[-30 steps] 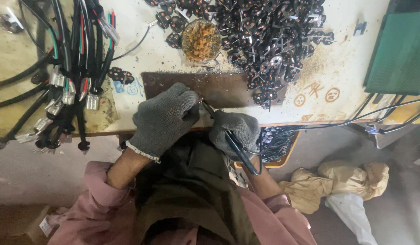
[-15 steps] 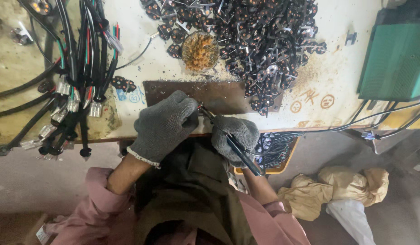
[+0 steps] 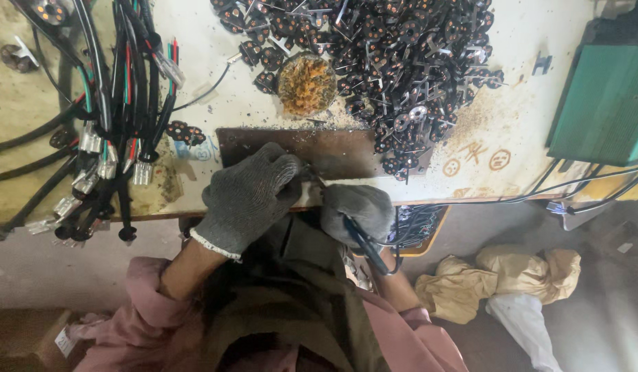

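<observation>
Since the earlier pictures our view has slid a little toward the bench, so the heap of small black parts (image 3: 395, 62) fills more of the top, while both gloved hands stay huddled at the table's near edge (image 3: 470, 200).

Our left hand (image 3: 253, 196) is curled closed over the front of the dark metal plate (image 3: 298, 148), pinching something small at its fingertips; the glove hides what it is. Our right hand (image 3: 357, 210) is clenched around a slim dark-handled tool (image 3: 364, 244), whose tip meets the left fingertips just above the plate's edge. Its cord trails down toward our lap.

We judge the chief risk to be the tool tip slipping onto the left glove, since tip and fingers are touching or very nearly so. The pinched piece could also drop off the edge, because the work sits right at the rim. The wire bundle (image 3: 119, 103) lies just beside the left wrist and could snag a sleeve. The round dish of orange-brown material (image 3: 305, 83) stands near enough behind the plate to be knocked.
</observation>
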Demonstrator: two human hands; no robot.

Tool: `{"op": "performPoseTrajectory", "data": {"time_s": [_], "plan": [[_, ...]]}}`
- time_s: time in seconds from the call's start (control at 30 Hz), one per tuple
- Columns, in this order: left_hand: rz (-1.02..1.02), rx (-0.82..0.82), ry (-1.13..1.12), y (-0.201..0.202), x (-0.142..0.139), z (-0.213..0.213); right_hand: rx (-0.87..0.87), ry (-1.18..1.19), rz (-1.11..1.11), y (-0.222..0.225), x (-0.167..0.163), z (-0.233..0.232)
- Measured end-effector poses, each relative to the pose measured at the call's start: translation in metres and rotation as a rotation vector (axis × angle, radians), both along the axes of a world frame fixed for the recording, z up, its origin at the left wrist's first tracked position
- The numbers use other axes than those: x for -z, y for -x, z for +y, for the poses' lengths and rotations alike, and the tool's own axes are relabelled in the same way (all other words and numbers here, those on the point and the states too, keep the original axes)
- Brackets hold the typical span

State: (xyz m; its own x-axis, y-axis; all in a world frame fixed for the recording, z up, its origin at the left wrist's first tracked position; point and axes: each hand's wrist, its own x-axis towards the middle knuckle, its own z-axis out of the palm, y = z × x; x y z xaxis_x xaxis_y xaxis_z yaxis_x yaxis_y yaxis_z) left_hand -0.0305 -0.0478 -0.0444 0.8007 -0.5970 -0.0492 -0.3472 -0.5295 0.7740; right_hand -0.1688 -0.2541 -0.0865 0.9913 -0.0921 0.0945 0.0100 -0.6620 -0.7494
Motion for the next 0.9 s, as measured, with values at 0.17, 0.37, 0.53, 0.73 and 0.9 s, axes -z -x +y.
{"op": "performPoseTrajectory", "data": {"time_s": [0.17, 0.37, 0.53, 0.73, 0.9], "plan": [[-0.009, -0.001, -0.012, 0.0, -0.002, 0.001, 0.165, -0.325, -0.074, -0.01, -0.008, 0.009], [-0.045, -0.042, 0.042, 0.001, -0.005, 0.008, 0.143, 0.366, -0.253, -0.014, -0.057, -0.001], [-0.175, -0.137, 0.059, 0.002, -0.01, 0.022, -0.092, 0.283, 0.191, -0.04, -0.05, -0.001], [-0.086, -0.088, 0.046, 0.0, -0.006, 0.025, 0.243, 0.144, -0.091, -0.067, -0.067, 0.006], [-0.055, -0.083, -0.032, -0.001, -0.001, 0.024, 0.186, 0.486, -0.024, -0.108, -0.078, 0.005]]}}
